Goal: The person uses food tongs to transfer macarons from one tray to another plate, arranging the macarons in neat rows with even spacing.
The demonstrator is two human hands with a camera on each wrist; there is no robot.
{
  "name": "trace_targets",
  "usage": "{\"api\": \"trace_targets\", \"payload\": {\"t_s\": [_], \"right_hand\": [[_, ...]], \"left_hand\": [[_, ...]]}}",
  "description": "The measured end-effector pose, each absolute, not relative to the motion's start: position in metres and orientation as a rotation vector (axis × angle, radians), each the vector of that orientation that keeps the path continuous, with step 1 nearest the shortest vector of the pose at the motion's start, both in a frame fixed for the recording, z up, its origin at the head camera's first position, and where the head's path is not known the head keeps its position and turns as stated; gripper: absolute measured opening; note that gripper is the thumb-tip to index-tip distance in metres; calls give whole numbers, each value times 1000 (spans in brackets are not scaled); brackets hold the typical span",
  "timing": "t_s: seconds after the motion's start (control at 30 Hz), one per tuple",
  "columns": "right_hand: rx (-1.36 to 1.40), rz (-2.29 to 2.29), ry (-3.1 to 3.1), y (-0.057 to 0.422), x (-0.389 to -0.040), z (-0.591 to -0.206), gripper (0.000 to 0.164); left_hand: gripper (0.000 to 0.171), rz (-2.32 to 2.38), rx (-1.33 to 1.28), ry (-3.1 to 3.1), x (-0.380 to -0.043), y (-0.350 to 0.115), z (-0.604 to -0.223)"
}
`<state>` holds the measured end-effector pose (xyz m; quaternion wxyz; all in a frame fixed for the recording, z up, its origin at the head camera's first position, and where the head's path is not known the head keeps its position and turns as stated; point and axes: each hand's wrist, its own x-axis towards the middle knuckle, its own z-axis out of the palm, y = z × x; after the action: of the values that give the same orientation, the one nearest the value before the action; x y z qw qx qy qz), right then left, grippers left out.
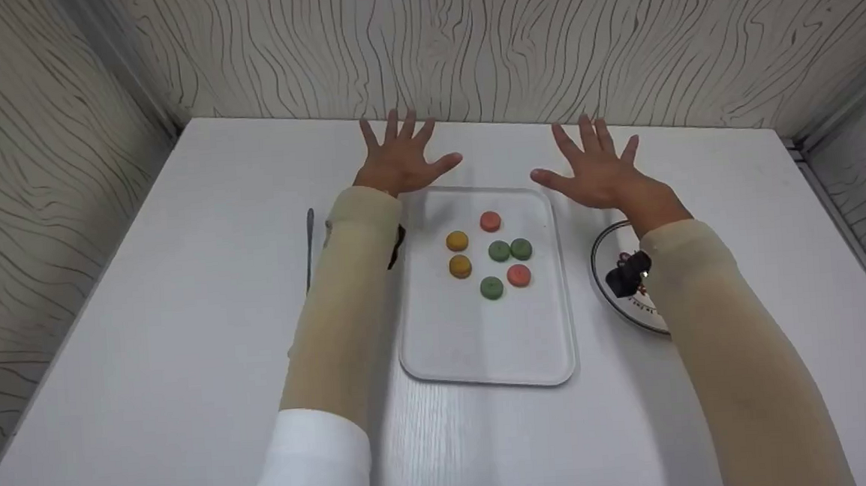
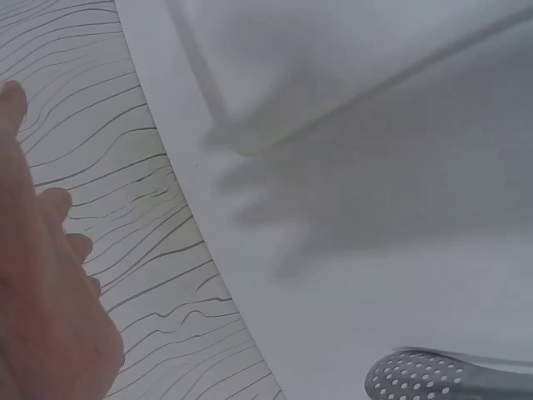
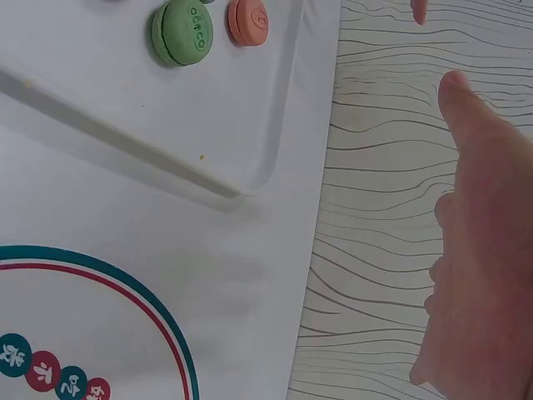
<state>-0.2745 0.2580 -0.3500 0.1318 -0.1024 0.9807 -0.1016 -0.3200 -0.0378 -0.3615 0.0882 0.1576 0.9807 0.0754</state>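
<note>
Both hands hover with fingers spread over the far part of the table, holding nothing. My left hand (image 1: 398,162) is just beyond the top left corner of a white tray (image 1: 454,339). My right hand (image 1: 598,173) is beyond its top right corner. On the tray sit two yellow macarons (image 1: 460,266), two coral-pink macarons (image 1: 518,275) and three green macarons (image 1: 491,287); a stamped mark shows on the green macaron (image 3: 185,32) in the right wrist view. A round plate (image 1: 610,303) is partly hidden under the right forearm.
Left of the tray lies a slim grey utensil (image 1: 309,239); its dotted grey end (image 2: 412,377) shows in the left wrist view. The plate has a teal and red rim (image 3: 158,304). Wood-grain patterned panels (image 1: 451,46) enclose the white table (image 1: 182,326) at the back and sides.
</note>
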Motion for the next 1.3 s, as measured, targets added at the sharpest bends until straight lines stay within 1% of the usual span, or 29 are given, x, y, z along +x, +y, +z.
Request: {"api": "trace_targets", "payload": {"t_s": [0.37, 0.87, 1.3], "right_hand": [[-377, -276, 2856, 260, -264, -347, 96], [-484, -275, 2858, 264, -242, -348, 94], [-593, -213, 2846, 266, -224, -355, 94]], "left_hand": [[90, 161, 585, 2893, -316, -38, -351], [88, 88, 679, 2881, -308, -46, -354], [88, 94, 852, 2861, -288, -62, -358]]}}
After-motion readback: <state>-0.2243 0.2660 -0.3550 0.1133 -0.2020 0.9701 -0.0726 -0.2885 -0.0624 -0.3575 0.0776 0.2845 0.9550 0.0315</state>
